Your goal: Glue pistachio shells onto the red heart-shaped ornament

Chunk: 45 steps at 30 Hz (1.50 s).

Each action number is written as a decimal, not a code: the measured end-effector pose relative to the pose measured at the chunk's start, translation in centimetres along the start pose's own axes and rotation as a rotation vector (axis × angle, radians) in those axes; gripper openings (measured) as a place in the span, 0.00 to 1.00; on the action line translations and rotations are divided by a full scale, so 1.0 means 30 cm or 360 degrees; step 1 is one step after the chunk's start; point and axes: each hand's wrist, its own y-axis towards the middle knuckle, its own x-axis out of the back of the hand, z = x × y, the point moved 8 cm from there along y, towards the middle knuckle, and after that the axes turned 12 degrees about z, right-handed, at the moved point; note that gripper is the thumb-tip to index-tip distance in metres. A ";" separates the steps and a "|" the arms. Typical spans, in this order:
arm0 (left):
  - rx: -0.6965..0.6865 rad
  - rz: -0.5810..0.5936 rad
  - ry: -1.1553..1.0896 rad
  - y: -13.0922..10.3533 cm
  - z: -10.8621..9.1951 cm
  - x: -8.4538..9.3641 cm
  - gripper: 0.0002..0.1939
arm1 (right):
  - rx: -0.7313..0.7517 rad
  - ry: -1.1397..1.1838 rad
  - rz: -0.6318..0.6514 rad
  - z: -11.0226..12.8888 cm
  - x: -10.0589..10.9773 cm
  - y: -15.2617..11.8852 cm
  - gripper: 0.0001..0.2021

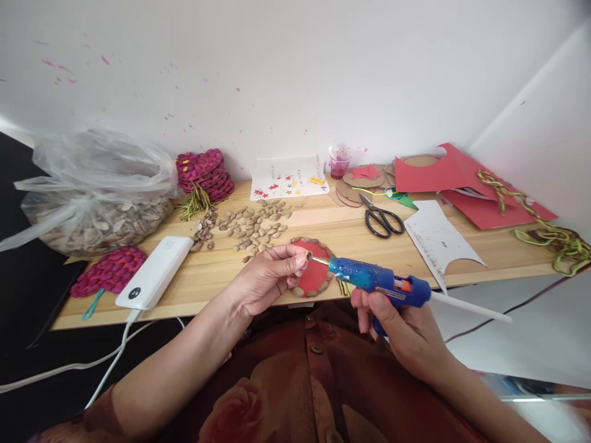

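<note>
Glue gun [378,283] was gripped in the closed right hand [401,326] near the table's [198,286] front edge, long axis slightly slanted, nozzle pointing left toward the small shell [309,255] pinched in the left hand's [272,274] fingertips; scissors [384,220] lay beyond.

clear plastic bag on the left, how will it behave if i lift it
The clear plastic bag would probably flop and crumple, since its film looks thin and wrinkled. The dry brown pieces heaped loose in its bottom would likely shift and sag, leaving the weight low.
</note>
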 end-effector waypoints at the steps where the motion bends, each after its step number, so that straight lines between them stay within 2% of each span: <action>1: 0.0004 0.0001 0.0001 0.000 0.001 0.000 0.16 | 0.0003 0.0003 -0.0001 0.000 0.000 -0.001 0.18; 14: 0.0018 -0.0028 0.0036 0.003 0.013 0.016 0.16 | -0.0030 0.0005 -0.0011 -0.021 0.000 0.002 0.18; 17: 0.0026 -0.0072 0.0065 0.003 0.009 0.025 0.18 | 0.0015 0.0100 -0.0047 -0.026 0.005 0.007 0.16; 20: -0.0022 -0.0131 0.0201 0.006 -0.023 0.045 0.18 | 0.0034 0.0276 -0.0096 -0.037 0.014 0.021 0.15; 24: -0.0118 -0.0134 0.0659 0.024 -0.100 0.066 0.15 | -0.0053 0.0586 -0.0161 -0.072 0.032 0.055 0.16; 28: -0.0201 -0.0197 0.1403 0.054 -0.177 0.063 0.09 | -0.0183 0.0751 -0.0151 -0.109 0.044 0.096 0.17; 31: -0.0307 -0.0283 0.1946 0.078 -0.218 0.040 0.04 | -0.0214 0.0793 -0.0164 -0.129 0.060 0.124 0.15; 35: -0.0360 -0.0255 0.2419 0.117 -0.215 0.005 0.07 | -0.0221 0.0915 -0.0210 -0.153 0.079 0.155 0.13; 39: -0.0333 -0.0233 0.2753 0.148 -0.195 -0.003 0.08 | -0.0285 0.1067 -0.0152 -0.167 0.071 0.186 0.13; 45: -0.0256 -0.0205 0.2880 0.170 -0.182 0.012 0.07 | -0.0359 0.1267 -0.0117 -0.185 0.046 0.228 0.12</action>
